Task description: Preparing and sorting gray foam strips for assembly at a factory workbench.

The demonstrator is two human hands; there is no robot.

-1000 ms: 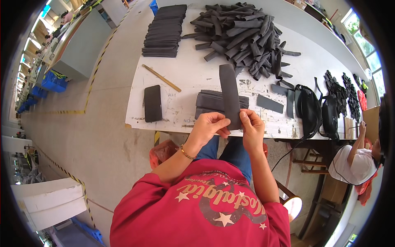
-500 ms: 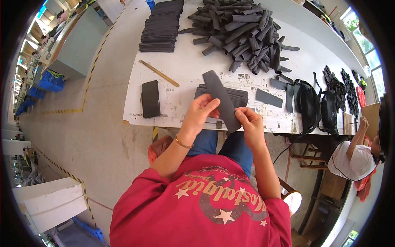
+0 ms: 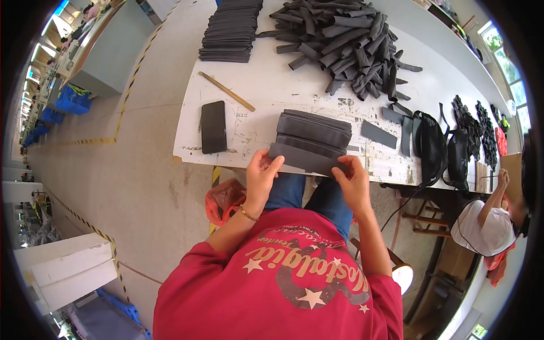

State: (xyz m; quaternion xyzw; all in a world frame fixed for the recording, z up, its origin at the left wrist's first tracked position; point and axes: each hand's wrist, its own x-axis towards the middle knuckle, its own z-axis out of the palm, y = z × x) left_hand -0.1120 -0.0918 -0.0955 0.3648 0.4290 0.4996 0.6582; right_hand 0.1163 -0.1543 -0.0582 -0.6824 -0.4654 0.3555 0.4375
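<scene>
A dark grey fabric strip (image 3: pixel 306 160) lies crosswise between my hands at the near edge of the table. My left hand (image 3: pixel 263 173) pinches its left end between thumb and fingers. On its right end, my right hand (image 3: pixel 352 177) has a similar pinch. Just beyond the strip sits a small stack of dark strips (image 3: pixel 314 126), layered in overlapping rows; the held strip covers its near side. A black smartphone (image 3: pixel 213 127) rests left of the stack, with a thin wooden stick (image 3: pixel 226 90) beyond it.
A large loose heap of dark strips (image 3: pixel 351 42) covers the far table (image 3: pixel 260 85), beside a neat pile of strips (image 3: pixel 231 31). To the right lie a single grey piece (image 3: pixel 379 135) and black pouches (image 3: pixel 433 148). Another person (image 3: pixel 484 226) sits at far right. A red plastic bag (image 3: pixel 224 201) hangs below.
The strip was upright and slanted in my hands; now it is turned sideways and lowered against the stack's near side. My left hand has shifted to its left end. The view has shifted slightly.
</scene>
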